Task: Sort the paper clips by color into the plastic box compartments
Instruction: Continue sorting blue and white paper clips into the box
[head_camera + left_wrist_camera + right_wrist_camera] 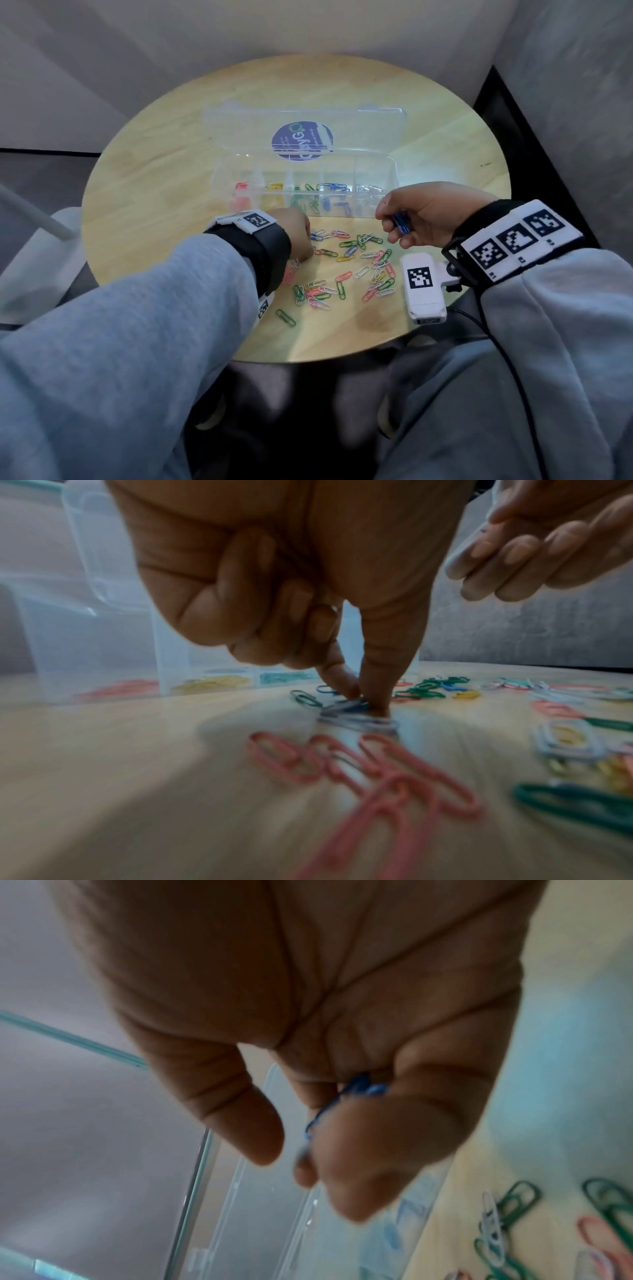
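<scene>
A clear plastic box [394,178] stands open on the round wooden table [171,178]; its compartments hold red, yellow, green, blue and white clips from left to right. Loose mixed paper clips [342,270] lie in front of it. My left hand [306,246] reaches down at the pile's left edge. In the left wrist view, thumb and forefinger of this hand [363,699] pinch a bluish clip [344,706] lying on the wood. My right hand [394,222] hovers just before the box's right end, fingers curled round a few blue clips [401,223], also visible as blue clips [359,1089] in the right wrist view.
The box's lid [359,120] lies folded back behind it, bearing a round blue sticker [301,140]. Pink clips [377,772] lie just behind my left fingers. Green clips [514,1199] lie below my right hand. The table's near edge [325,359] is close to the pile.
</scene>
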{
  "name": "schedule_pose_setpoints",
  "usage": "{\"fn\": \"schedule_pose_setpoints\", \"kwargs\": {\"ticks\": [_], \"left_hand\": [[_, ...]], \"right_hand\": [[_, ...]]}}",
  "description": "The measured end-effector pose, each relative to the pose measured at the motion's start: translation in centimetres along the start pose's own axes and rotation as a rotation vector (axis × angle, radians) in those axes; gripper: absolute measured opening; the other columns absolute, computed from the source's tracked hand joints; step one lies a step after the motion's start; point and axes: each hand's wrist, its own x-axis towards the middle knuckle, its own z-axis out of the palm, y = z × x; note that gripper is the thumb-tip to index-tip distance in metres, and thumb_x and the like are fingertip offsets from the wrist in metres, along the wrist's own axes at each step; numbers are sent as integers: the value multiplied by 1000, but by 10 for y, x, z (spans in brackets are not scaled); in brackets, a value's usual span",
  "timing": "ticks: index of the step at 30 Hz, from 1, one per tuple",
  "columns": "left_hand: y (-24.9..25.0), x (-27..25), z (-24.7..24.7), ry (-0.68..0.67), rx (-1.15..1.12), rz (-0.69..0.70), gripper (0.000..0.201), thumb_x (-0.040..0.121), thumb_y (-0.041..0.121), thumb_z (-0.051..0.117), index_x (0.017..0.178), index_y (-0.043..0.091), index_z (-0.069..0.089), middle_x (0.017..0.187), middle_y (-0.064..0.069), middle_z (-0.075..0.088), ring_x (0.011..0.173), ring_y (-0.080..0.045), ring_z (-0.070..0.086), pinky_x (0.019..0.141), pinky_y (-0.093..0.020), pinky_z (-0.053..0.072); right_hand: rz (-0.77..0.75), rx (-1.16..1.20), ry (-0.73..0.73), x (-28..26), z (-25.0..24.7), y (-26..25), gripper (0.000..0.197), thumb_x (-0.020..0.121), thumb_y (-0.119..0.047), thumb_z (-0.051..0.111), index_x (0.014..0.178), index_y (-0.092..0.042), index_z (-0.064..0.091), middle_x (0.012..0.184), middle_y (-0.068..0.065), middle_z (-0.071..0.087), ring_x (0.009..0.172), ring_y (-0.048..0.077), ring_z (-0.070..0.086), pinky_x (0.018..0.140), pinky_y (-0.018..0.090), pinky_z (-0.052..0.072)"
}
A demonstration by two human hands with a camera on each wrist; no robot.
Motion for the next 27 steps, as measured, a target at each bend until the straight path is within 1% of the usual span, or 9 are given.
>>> {"fn": "schedule_pose_setpoints", "kwargs": {"ticks": [3, 6, 9, 11, 15, 17, 21, 25, 27], "left_hand": [[-1, -3, 2, -35, -55, -11, 16, 79, 15, 64, 94, 10, 69, 87, -5, 63, 77, -21, 55, 53, -21, 38], [-7, -5, 5, -43, -99, -14, 4, 80, 17, 63, 82, 14, 63, 77, -3, 59, 73, -21, 53, 53, -20, 37], [-12, -5, 8, -63, -143, -2, 17, 80, 17, 61, 65, 19, 54, 64, 3, 54, 61, -15, 50, 54, -20, 37], [-13, -6, 8, -82, -161, 2, 20, 80, 15, 60, 63, 21, 52, 63, 4, 53, 58, -14, 48, 54, -21, 37], [-16, -10, 4, -106, -219, 4, 16, 79, 15, 57, 64, 20, 52, 67, 1, 57, 66, -18, 53, 63, -25, 46], [-19, -11, -4, -113, -299, 5, 16, 80, 18, 60, 66, 19, 52, 65, 2, 54, 61, -16, 50, 59, -25, 43], [-23, -13, -16, -135, -723, -34, 19, 86, 11, 54, 68, 14, 49, 64, -1, 42, 53, -13, 32, 47, -21, 25], [-31, -17, -20, -131, -1188, -94, 22, 87, 5, 42, 67, 13, 44, 63, -3, 47, 46, -9, 38, 37, -13, 26], [-36, -19, -22, -168, -1357, -102, 22, 85, 5, 38, 65, 13, 42, 61, -3, 51, 41, -9, 42, 35, -13, 27]], "right_hand": [[-5, -252, 40, 3, 3, 2, 18, 90, -6, 49, 73, -10, 48, 63, 4, 42, 51, 16, 41, 42, 22, 33], [-9, -495, 50, 4, 7, 4, 21, 86, -17, 60, 69, -15, 48, 61, 3, 44, 57, 20, 39, 49, 26, 31], [-18, -666, 43, 3, 13, 4, 25, 83, -27, 65, 68, -18, 47, 59, 1, 47, 54, 19, 40, 50, 25, 33], [-17, -723, 35, 3, 17, 4, 27, 83, -30, 65, 68, -19, 46, 59, 1, 50, 49, 16, 39, 50, 24, 33], [-34, -739, 14, 4, 19, 4, 33, 82, -28, 66, 62, -18, 42, 57, 1, 47, 46, 14, 39, 48, 23, 32], [-59, -716, -6, 4, 18, 4, 38, 80, -24, 69, 58, -18, 39, 52, -1, 41, 45, 13, 35, 48, 23, 31], [-101, -769, 12, 2, 19, 4, 39, 78, -24, 71, 56, -19, 39, 48, -7, 35, 44, 12, 31, 48, 22, 27], [-134, -896, 74, 8, 29, 7, 15, 78, -18, 70, 74, -23, 56, 64, -11, 45, 58, 7, 43, 52, 22, 33], [-136, -957, 82, 11, 36, 7, 19, 77, -11, 66, 86, -26, 60, 69, -10, 46, 63, 10, 47, 51, 21, 34]]}}
